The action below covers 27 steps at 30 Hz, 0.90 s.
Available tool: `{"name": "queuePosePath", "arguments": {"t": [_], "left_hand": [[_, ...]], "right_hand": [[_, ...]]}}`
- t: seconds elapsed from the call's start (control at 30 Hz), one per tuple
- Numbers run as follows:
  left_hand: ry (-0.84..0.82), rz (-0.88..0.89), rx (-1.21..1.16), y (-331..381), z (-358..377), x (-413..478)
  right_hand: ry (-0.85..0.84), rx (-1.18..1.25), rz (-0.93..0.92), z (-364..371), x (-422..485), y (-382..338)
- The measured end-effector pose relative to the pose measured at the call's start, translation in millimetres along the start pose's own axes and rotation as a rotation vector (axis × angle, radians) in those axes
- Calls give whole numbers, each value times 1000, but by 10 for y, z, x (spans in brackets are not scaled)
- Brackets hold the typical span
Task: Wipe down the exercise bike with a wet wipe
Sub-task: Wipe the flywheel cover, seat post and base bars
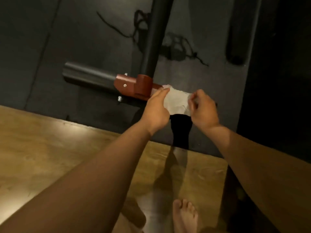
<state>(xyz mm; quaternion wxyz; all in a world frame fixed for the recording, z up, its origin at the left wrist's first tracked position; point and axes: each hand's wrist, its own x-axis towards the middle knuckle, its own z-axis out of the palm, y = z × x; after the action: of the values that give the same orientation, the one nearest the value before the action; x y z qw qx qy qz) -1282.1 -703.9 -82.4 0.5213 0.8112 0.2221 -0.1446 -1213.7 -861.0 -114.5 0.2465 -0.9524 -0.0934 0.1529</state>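
A white wet wipe is stretched flat between both hands at mid-frame. My left hand pinches its left edge, and my right hand pinches its right edge. Just behind the wipe lies the exercise bike's base: a red bracket with a black stabiliser bar running left. A black upright post rises from the bracket toward the top of the frame. The bike's parts under the wipe are hidden.
The bike stands on a dark floor mat. Its edge meets a wooden floor in the foreground. Black cords lie tangled on the mat behind the post. My bare foot is at the bottom.
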Motion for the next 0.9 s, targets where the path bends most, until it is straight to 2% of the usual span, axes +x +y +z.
{"name": "queuePosePath", "arguments": {"t": [0.1,0.23,0.37,0.5,0.6,0.7,0.77,0.83,0.9], "left_hand": [[38,19,117,-183,112,200],[90,102,211,-312,170,165],[107,113,264,-294,175,155],[55,22,304,-102,156,11],[74,5,447,-65,162,-73],[155,33,440,-176,148,-141],[152,65,407,-299,132,-193],[134,87,399,-372,98,-257],[117,84,414,-403,49,-340]], "right_hand": [[73,-241,-146,295,205,182],[228,-329,-212,442,238,231],[283,-249,-271,412,200,244],[195,-135,-258,298,147,240],[155,-91,-226,265,166,206],[251,143,-137,246,162,166],[330,123,-283,233,118,71],[219,-62,-467,269,49,-67],[-70,-193,-510,339,-80,-202]]}}
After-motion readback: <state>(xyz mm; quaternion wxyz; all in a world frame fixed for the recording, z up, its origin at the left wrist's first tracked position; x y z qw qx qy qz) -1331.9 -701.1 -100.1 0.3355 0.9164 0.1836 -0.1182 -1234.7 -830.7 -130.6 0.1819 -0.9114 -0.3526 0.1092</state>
